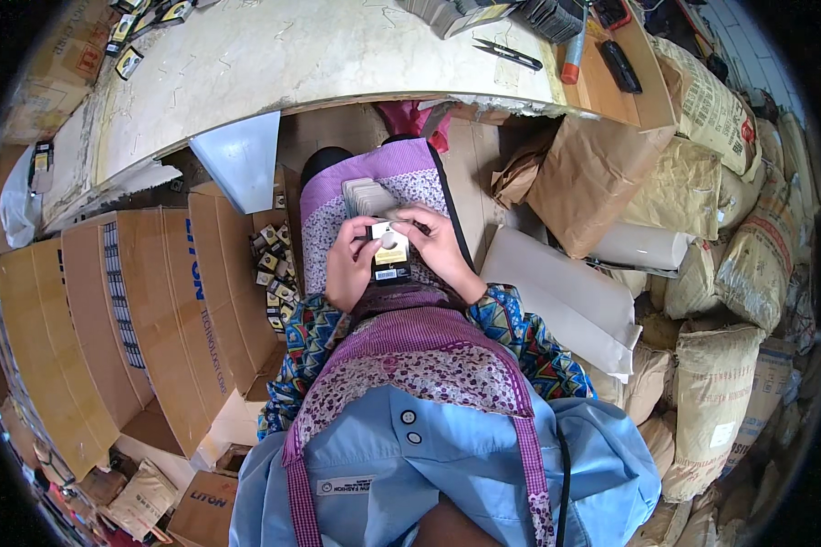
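Above my lap, a small flat card packet, black and pale yellow with a barcode at its lower end, is held between both hands. My left hand pinches its left side, thumb on the front. The fingers of my right hand close on its upper right edge. A fanned stack of pale cards rests just beyond my fingers on the purple flowered apron over my lap. The card's back is hidden from view.
On my left stands an open carton with several similar small black-and-yellow packets inside. Ahead, a worn workbench carries black snips and bundles of cards. Brown paper and full sacks crowd my right.
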Demonstrator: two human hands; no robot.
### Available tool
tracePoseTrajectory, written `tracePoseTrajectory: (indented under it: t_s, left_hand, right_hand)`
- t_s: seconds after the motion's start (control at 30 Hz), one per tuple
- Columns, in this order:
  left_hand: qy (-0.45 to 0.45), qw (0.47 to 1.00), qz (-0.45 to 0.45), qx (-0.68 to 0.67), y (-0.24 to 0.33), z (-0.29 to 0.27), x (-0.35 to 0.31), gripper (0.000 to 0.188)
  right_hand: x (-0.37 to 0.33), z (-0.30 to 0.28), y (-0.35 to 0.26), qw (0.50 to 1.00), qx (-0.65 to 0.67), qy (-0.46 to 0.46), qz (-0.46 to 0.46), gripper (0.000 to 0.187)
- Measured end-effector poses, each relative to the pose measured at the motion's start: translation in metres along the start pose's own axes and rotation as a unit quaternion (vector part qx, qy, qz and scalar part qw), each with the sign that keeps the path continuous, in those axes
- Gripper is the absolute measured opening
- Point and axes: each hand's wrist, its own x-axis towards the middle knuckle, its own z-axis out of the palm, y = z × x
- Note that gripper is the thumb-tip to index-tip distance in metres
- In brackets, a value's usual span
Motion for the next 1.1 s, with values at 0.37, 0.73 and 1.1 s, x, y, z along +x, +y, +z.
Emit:
tracePoseTrajectory:
  t_s: [0.37, 0.73, 1.1]
  left_hand:
    - [0.024, 1.000, -0.007, 0.019, -0.005, -0.001, -0.002, 0.026]
    - [0.116, 0.871, 0.094, 0.468, 0.031, -0.058, -0.015, 0.030]
    - [0.094, 0.929, 0.092, 0.345, 0.004, 0.003, -0.002, 0.049]
  right_hand:
    - [0.011, -0.015, 0.004, 0.984, 0.075, -0.080, 0.142, 0.009]
    - [-0.002, 0.000, 0.028, 0.876, -0.452, -0.095, -0.137, 0.028]
    - [-0.001, 0.007, 0.012, 0.992, -0.044, -0.105, 0.050, 0.024]
